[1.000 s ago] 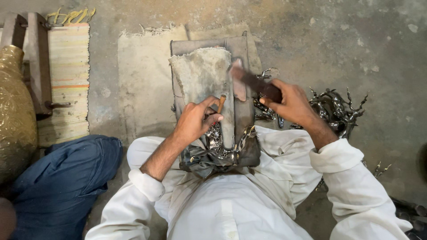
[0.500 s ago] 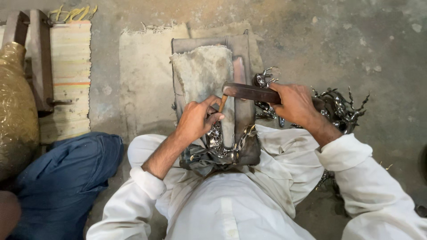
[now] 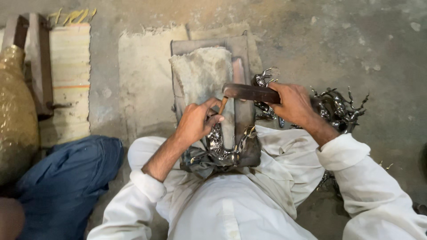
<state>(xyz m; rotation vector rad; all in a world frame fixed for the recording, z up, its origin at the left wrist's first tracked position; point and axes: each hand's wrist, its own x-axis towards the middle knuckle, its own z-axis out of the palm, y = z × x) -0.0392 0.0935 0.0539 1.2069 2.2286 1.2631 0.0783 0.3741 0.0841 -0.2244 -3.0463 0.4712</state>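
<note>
**Handling notes: shiny metal casting worked against an upright steel block**

Landmark: the steel block point(image 3: 243, 111), standing on end between the seated person's knees.

1. Nearest the person, at the foot of the block, a shiny metal casting point(image 3: 218, 149) lies in the lap on a dark rag point(image 3: 202, 162). It looks ornate, with thin curling limbs. Judged stiff and fairly heavy for its bulk, hard-edged, and slick where polished. The thin projections are the weak points; the thicker trunk is the place to take hold.

2. Just left of the block, the left hand point(image 3: 195, 124) is curled over the casting's upper part. Thumb and forefinger pinch a thin rod-like tool point(image 3: 223, 105), possibly a punch or chisel; the view is too small to be sure. Its tip points up towards the block's face.

3. Across the top of the block, the right hand point(image 3: 296, 104) is closed in a full fist around the handle of a dark hammer point(image 3: 249, 92), held level, its head over the rod.

4. Left of the block, leaning against it, a worn grey pad point(image 3: 202, 75) covers the backing frame.

5. Right of the block, on the concrete floor point(image 3: 378, 49), lies a heap of similar castings point(image 3: 340, 106), tangled together.

6. Far left of the block: a striped mat point(image 3: 69, 80), a brass-coloured vessel point(image 3: 15, 115) and another person's blue-clad leg point(image 3: 66, 178).
</note>
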